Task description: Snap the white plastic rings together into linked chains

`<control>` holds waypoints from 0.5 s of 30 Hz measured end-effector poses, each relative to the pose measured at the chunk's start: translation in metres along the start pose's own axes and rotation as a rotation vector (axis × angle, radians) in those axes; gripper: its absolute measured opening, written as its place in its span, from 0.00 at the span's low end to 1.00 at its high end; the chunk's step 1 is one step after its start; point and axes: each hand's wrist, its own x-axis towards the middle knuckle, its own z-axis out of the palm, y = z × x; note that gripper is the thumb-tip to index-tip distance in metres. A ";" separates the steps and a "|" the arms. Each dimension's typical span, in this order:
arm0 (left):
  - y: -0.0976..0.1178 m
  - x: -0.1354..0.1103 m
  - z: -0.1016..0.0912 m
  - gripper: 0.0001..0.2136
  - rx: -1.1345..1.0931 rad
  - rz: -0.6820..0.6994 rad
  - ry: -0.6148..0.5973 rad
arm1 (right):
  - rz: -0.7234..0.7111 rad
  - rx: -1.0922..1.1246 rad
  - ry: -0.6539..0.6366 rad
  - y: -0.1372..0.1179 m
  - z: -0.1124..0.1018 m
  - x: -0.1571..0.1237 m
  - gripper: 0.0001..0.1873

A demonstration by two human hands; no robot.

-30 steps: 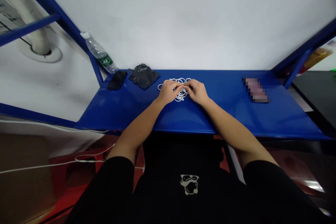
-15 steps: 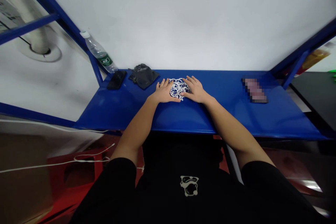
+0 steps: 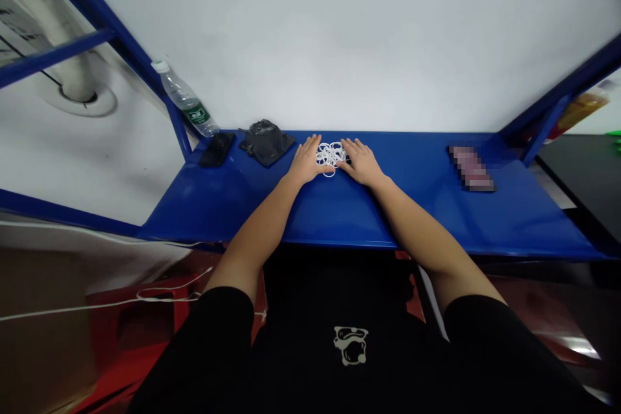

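We find a small tangle of white elastic loops (image 3: 330,158) on the blue table (image 3: 339,213), between our left hand (image 3: 306,160) and right hand (image 3: 361,163). Both grips lie flat and open, released, with their inner edges touching the tangle (single loops are hard to make out within it). To the right, a pixelated oblong object (image 3: 471,168) cannot be identified; to the left lie a black phone (image 3: 217,149) and a crumpled dark bag (image 3: 266,142).

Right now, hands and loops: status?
Left hand and right hand open, flat on the blue shelf. White elastic loops bunched between them. Black phone, dark crumpled bag off left.
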 end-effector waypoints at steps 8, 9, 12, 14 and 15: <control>-0.016 -0.012 -0.015 0.34 0.002 0.034 0.327 | -0.044 0.135 0.216 -0.006 -0.022 -0.011 0.21; -0.017 -0.012 -0.017 0.27 -0.039 0.053 0.335 | -0.035 0.153 0.209 -0.010 -0.025 -0.014 0.17; -0.014 -0.014 -0.025 0.21 -0.123 0.077 0.156 | -0.004 0.194 0.119 -0.021 -0.030 -0.019 0.11; -0.008 -0.017 -0.028 0.23 -0.115 0.083 -0.029 | -0.009 0.200 0.014 -0.028 -0.030 -0.020 0.10; -0.004 -0.018 -0.028 0.22 -0.099 0.085 -0.107 | -0.020 0.196 -0.039 -0.031 -0.030 -0.021 0.09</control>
